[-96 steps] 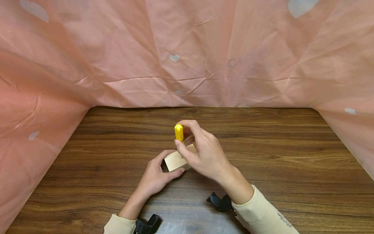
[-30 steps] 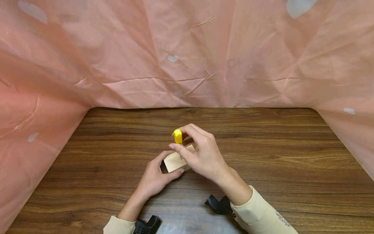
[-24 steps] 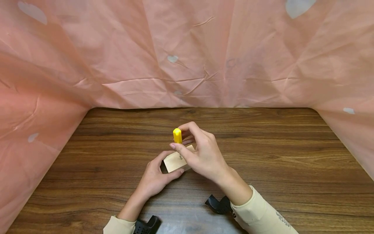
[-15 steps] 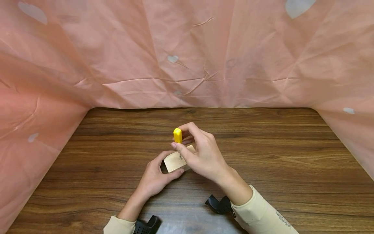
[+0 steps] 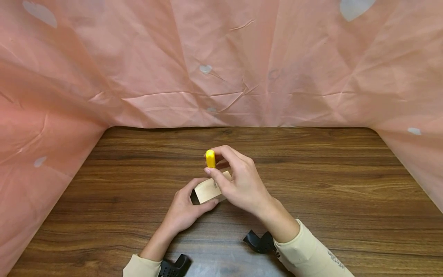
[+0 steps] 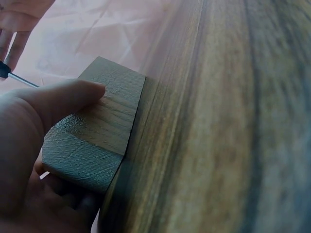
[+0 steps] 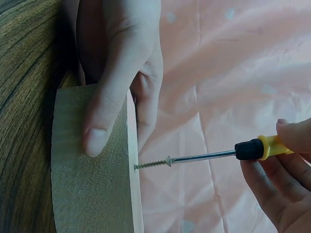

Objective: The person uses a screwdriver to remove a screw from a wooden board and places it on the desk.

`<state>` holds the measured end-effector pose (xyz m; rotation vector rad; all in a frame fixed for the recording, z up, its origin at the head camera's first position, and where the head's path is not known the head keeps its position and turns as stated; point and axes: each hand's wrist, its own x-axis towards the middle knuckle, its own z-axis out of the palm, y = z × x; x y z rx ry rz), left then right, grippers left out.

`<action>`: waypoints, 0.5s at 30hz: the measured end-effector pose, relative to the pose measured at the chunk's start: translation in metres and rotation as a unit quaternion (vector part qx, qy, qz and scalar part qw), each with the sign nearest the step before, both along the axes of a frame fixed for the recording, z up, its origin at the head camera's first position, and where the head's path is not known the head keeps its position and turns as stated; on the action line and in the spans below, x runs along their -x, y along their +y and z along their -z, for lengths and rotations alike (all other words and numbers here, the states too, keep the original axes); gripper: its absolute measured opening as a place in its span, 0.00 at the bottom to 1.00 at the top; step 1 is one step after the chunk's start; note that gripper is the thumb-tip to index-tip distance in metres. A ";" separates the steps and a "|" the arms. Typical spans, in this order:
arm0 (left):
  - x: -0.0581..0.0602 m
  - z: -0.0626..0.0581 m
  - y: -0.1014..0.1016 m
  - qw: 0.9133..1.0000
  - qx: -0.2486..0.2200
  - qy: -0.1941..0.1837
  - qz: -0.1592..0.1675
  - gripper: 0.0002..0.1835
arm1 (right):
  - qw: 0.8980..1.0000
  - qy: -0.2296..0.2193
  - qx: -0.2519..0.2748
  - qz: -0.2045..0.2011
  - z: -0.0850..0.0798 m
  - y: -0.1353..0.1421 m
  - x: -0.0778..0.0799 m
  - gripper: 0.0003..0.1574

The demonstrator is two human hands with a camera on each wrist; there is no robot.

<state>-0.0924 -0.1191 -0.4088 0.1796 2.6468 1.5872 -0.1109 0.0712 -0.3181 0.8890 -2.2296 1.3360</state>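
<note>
A small pale wooden block (image 5: 209, 189) lies on the dark wood table (image 5: 328, 181). My left hand (image 5: 185, 207) grips the block (image 6: 99, 131) from its left end, thumb along the near side (image 7: 104, 109). My right hand (image 5: 238, 181) pinches the yellow handle of a screwdriver (image 5: 210, 159) that stands upright over the block. In the right wrist view the screwdriver (image 7: 228, 153) has its tip seated in a screw (image 7: 151, 164) partly driven into the block's top face (image 7: 92, 194).
Wrinkled pink sheeting (image 5: 221, 61) walls the table at the back and both sides. Black wrist-camera mounts (image 5: 259, 241) sit at my cream sleeves (image 5: 311, 254) near the table's front edge.
The yellow handle has shifted slightly between my right fingers across the frames. The block and my left hand have stayed put.
</note>
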 end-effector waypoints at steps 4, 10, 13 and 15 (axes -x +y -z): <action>0.000 0.001 0.000 1.000 -0.001 -0.001 -0.002 0.28 | 1.000 -0.013 0.013 -0.007 0.000 -0.002 0.000 0.15; 0.000 0.001 0.000 1.000 0.003 -0.001 -0.006 0.29 | 1.000 0.012 0.006 -0.001 0.004 -0.003 0.001 0.14; 0.000 0.001 0.000 1.000 0.003 0.001 -0.003 0.29 | 1.000 0.025 0.008 -0.001 0.005 -0.002 0.002 0.15; 0.000 0.001 0.000 1.000 0.002 0.001 -0.002 0.29 | 1.000 0.029 0.011 -0.003 0.005 -0.002 0.003 0.14</action>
